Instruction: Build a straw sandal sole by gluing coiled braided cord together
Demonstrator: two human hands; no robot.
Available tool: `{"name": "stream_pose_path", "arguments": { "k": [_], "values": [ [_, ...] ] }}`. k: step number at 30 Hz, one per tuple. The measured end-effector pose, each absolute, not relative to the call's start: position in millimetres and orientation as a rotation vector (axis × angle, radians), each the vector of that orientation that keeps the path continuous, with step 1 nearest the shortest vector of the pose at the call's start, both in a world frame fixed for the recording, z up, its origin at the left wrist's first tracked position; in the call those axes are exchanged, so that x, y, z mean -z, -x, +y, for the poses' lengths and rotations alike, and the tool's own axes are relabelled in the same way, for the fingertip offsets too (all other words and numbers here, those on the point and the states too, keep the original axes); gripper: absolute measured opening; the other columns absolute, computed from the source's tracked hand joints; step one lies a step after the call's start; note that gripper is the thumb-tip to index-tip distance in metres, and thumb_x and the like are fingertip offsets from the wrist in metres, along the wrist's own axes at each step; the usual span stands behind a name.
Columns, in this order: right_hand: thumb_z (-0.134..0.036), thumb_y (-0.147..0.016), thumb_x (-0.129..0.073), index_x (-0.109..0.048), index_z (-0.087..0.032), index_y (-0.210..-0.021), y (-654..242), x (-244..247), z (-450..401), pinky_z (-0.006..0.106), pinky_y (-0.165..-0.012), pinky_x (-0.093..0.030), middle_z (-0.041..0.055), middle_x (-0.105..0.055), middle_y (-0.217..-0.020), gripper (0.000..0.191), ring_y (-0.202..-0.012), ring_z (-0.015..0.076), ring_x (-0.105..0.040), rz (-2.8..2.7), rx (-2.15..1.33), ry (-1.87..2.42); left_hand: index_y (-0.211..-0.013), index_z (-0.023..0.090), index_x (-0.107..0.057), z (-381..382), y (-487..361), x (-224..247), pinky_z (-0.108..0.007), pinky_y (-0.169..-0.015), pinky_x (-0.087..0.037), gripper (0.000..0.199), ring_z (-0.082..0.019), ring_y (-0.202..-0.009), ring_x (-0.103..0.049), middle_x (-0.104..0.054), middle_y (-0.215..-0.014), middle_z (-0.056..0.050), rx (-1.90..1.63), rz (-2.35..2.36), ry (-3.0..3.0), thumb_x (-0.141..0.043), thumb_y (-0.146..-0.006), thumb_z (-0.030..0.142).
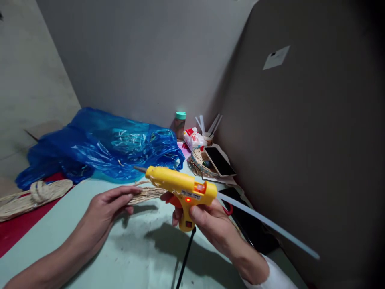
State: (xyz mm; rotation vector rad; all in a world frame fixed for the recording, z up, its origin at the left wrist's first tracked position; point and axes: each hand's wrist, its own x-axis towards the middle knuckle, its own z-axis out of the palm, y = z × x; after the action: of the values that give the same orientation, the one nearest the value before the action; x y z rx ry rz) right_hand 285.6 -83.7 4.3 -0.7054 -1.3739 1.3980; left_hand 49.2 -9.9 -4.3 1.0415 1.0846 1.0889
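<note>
My right hand [207, 220] is wrapped round the handle of a yellow hot glue gun [171, 178]. Its metal nozzle points left, a red light glows on its side, and a long translucent glue stick [267, 222] sticks out of its back. A black cord hangs from the grip. My left hand [114, 204] pinches a braided straw strip [147, 194] between thumb and fingers, left of the gun and below its nozzle. The strip's right end passes behind the gun and is hidden there.
Across the back lies a blue plastic bag [105, 144]. A wound straw braid [42, 192] rests at left on red cloth. Behind the gun are a jar [180, 124], a cup of glue sticks [208, 136], a woven basket [197, 162] and a phone [220, 160]. Walls stand close behind and right.
</note>
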Motion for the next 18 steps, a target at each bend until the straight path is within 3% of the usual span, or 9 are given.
{"name": "stream_pose_path", "arguments": {
  "k": [4,6,8,12,14,18],
  "values": [
    [-0.041,-0.093,-0.067,-0.071,-0.028,-0.113,-278.5,-5.3,-87.2,0.030,-0.085,-0.051,0.0042,-0.064,-0.113,0.024,-0.101,0.0187,-0.061,-1.348,-1.309,0.808,-0.079,0.016,-0.080,-23.0,-75.1,6.7,-0.017,-0.057,-0.055,0.013,-0.010,-0.055,-0.064,-0.076,-0.080,-0.003,-1.089,1.041,-0.956,-0.085,-0.067,0.018],
    [-0.036,-0.090,-0.071,-0.073,-0.027,-0.104,-273.3,-9.4,-88.3,0.031,-0.090,-0.051,0.0032,-0.060,-0.119,0.017,-0.107,0.0194,-0.059,-1.385,-1.224,0.831,-0.072,0.017,-0.077,-29.8,-85.8,9.0,-0.019,-0.056,-0.056,0.018,-0.012,-0.054,-0.065,-0.074,-0.070,-0.001,-1.149,1.014,-0.889,-0.088,-0.058,0.015],
    [-0.032,-0.089,-0.071,-0.073,-0.025,-0.098,-268.0,-12.9,-89.0,0.031,-0.093,-0.051,0.0030,-0.059,-0.115,0.011,-0.107,0.0193,-0.058,-1.433,-1.120,0.863,-0.077,0.021,-0.076,-37.2,-92.2,11.8,-0.023,-0.064,-0.059,0.026,-0.017,-0.068,-0.071,-0.077,-0.078,0.001,-1.239,0.919,-0.829,-0.090,-0.055,0.018],
    [-0.027,-0.089,-0.071,-0.071,-0.023,-0.098,-258.2,-12.2,-90.2,0.032,-0.098,-0.047,0.0031,-0.061,-0.105,0.010,-0.107,0.0190,-0.057,-1.502,-0.925,0.924,-0.090,0.025,-0.074,-48.2,-92.8,18.5,-0.029,-0.078,-0.059,0.023,-0.022,-0.091,-0.071,-0.078,-0.095,0.000,-1.257,0.856,-0.855,-0.084,-0.070,0.031],
    [-0.022,-0.086,-0.074,-0.071,-0.022,-0.102,-253.5,-9.8,-90.9,0.029,-0.093,-0.049,0.0034,-0.062,-0.107,0.016,-0.105,0.0182,-0.058,-1.514,-0.832,0.901,-0.089,0.025,-0.074,-49.9,-90.9,21.3,-0.029,-0.078,-0.059,0.022,-0.022,-0.091,-0.071,-0.078,-0.094,0.000,-1.238,0.884,-0.878,-0.085,-0.070,0.029],
    [-0.015,-0.082,-0.073,-0.069,-0.019,-0.094,-245.6,-7.6,-91.4,0.024,-0.068,-0.053,0.0028,-0.062,-0.093,0.013,-0.081,0.0144,-0.061,-1.495,-0.724,0.912,-0.087,0.024,-0.074,-49.3,-91.2,22.7,-0.033,-0.081,-0.058,0.015,-0.022,-0.084,-0.069,-0.078,-0.091,-0.001,-1.194,0.922,-0.934,-0.081,-0.073,0.023]
  ]
}}
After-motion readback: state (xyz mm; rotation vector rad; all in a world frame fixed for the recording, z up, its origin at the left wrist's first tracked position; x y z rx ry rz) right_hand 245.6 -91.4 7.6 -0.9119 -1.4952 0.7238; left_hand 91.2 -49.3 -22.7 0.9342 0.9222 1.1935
